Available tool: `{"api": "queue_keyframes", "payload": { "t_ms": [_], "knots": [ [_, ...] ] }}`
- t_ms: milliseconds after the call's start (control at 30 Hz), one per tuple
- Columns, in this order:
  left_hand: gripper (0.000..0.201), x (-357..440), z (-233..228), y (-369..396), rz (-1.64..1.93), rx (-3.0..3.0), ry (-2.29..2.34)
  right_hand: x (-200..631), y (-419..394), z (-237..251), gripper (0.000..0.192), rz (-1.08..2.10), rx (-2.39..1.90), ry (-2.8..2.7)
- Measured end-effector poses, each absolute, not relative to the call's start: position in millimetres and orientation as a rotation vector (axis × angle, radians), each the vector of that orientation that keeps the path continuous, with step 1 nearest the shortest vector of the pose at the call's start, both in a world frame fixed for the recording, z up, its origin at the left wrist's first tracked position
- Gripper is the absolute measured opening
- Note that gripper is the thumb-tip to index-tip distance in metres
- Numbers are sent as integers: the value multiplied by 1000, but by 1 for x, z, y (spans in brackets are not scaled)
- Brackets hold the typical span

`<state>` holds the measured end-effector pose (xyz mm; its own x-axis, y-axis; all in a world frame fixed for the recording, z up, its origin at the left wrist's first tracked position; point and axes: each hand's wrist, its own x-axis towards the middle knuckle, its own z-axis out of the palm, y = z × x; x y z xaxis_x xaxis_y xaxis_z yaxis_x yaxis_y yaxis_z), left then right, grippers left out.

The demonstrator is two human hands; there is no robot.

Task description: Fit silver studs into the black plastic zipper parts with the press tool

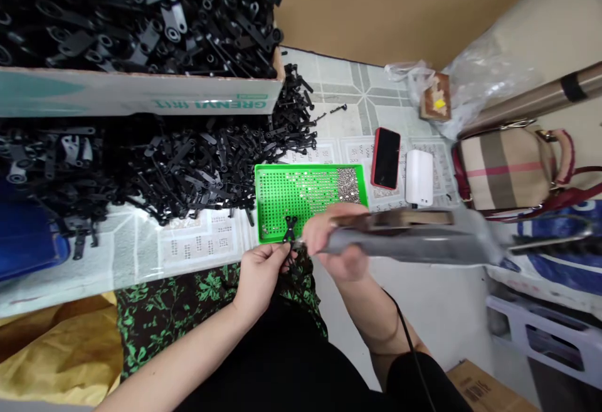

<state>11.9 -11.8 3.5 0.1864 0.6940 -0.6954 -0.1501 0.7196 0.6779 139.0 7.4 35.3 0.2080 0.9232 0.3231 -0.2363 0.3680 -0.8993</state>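
Observation:
My left hand [261,271] pinches a small black plastic part [290,230] at the near edge of the green perforated tray [270,202]. My right hand [336,239] grips a grey electric screwdriver [414,248] that lies sideways, its tip meeting the black part. A black cable runs from the tool down past my right forearm. The tray holds small silver screws [347,184], heaped at its right end and scattered in the holes.
A large heap of black plastic parts [188,161] covers the table to the left. A cardboard box [141,95] full of the same parts stands behind. A red phone [386,158], a white device [419,177] and a plaid bag [505,167] lie right.

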Motion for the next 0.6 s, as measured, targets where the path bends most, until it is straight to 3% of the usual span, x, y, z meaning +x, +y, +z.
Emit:
{"api": "queue_keyframes", "payload": {
  "t_ms": [133,600],
  "knots": [
    [24,13,8,-13,643,428,1236,169,12,27,31,649,-969,-915],
    [27,22,16,-9,646,259,1340,181,8,0,34,767,-1015,-840]
  ]
}}
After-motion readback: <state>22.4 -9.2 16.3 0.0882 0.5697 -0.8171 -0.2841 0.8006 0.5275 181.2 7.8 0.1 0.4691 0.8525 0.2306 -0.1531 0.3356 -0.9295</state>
